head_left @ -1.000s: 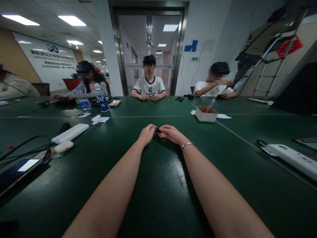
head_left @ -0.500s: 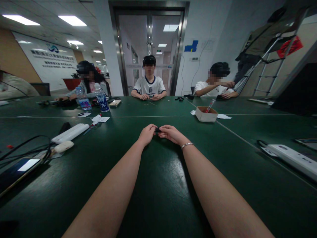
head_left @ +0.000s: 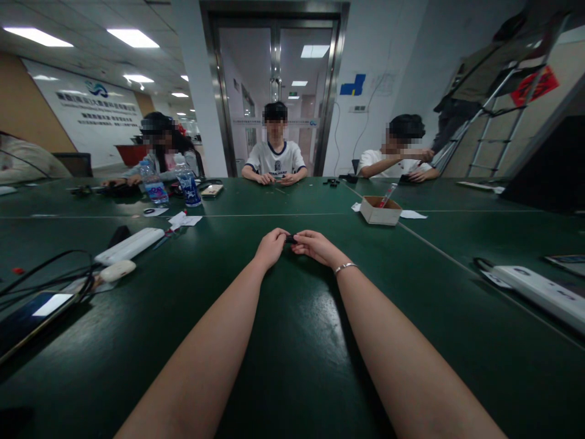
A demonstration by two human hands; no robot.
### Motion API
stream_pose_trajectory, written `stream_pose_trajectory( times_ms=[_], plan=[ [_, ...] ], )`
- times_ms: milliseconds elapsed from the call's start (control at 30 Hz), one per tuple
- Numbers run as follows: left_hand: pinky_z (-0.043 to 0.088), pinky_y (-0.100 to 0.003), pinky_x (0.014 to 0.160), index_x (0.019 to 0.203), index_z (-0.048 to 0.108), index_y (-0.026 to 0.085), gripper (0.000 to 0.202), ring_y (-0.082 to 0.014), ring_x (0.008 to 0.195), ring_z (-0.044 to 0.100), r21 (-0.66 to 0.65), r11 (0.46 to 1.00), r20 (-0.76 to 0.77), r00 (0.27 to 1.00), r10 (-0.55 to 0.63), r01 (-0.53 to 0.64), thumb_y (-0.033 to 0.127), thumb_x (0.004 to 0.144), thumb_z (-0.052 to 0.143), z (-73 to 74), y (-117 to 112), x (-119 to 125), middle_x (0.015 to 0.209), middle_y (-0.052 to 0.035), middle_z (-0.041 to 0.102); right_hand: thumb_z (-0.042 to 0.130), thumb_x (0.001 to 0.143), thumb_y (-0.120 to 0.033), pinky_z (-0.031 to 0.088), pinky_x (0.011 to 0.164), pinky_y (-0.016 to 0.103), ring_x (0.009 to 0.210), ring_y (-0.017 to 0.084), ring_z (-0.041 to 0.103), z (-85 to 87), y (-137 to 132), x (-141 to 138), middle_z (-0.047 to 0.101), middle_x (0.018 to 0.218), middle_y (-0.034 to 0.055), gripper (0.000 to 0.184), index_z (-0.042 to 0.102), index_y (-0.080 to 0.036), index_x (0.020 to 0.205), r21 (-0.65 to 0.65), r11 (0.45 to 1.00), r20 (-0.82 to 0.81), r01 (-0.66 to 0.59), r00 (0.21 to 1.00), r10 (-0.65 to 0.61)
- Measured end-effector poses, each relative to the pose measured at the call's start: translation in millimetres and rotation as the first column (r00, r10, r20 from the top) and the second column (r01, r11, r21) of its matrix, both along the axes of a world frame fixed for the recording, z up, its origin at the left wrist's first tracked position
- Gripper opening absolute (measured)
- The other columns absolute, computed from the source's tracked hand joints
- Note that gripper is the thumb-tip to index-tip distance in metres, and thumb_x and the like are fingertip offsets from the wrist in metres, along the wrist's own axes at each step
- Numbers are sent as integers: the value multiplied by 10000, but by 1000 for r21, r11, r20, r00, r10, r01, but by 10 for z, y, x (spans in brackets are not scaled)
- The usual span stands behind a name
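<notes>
Between my fingertips is a small black object [head_left: 291, 239], too small and too covered to tell its kind. My left hand [head_left: 273, 245] pinches its left end, the thumb and fingers closed. At its right end, my right hand [head_left: 314, 246] grips it with bent fingers; a silver bracelet [head_left: 345, 267] circles that wrist. Both hands are low over the green table [head_left: 292, 341], and both forearms stretch forward from the bottom of the view.
A small open box [head_left: 381, 213] with a clear-and-red item stands ahead right. Two bottles, one with a blue label [head_left: 189, 189], stand ahead left. White power strips [head_left: 132, 245] lie at both sides, with a phone [head_left: 36, 320] and cables at left. Several people sit around the table.
</notes>
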State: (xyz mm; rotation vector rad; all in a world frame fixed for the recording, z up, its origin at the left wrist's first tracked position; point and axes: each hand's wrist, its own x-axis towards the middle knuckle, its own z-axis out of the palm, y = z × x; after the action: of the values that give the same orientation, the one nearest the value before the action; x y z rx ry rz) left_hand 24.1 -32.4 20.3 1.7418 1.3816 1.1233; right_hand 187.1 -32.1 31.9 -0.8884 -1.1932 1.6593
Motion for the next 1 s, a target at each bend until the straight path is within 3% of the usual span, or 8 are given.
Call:
stream_pose_trajectory(
  times_ms=[400,1000],
  plan=[
    [403,-221,576,903,631,181,256,-128,674,553,9,999,57,998,-32,32,232,792,406,-55,54,5,751,-13,610,672,812,-70,574,542,204,552,133,649,-22,24,7,653,647,66,120,559,-111,806,11,1000,-6,-7,1000,7],
    [389,-225,562,925,626,186,259,-122,618,526,14,1000,33,999,-23,23,278,835,401,-62,54,-12,692,-6,588,567,866,-20,565,542,184,546,125,650,-15,23,0,656,641,85,97,564,-99,810,-1,1000,-5,0,1000,0]
  ],
)
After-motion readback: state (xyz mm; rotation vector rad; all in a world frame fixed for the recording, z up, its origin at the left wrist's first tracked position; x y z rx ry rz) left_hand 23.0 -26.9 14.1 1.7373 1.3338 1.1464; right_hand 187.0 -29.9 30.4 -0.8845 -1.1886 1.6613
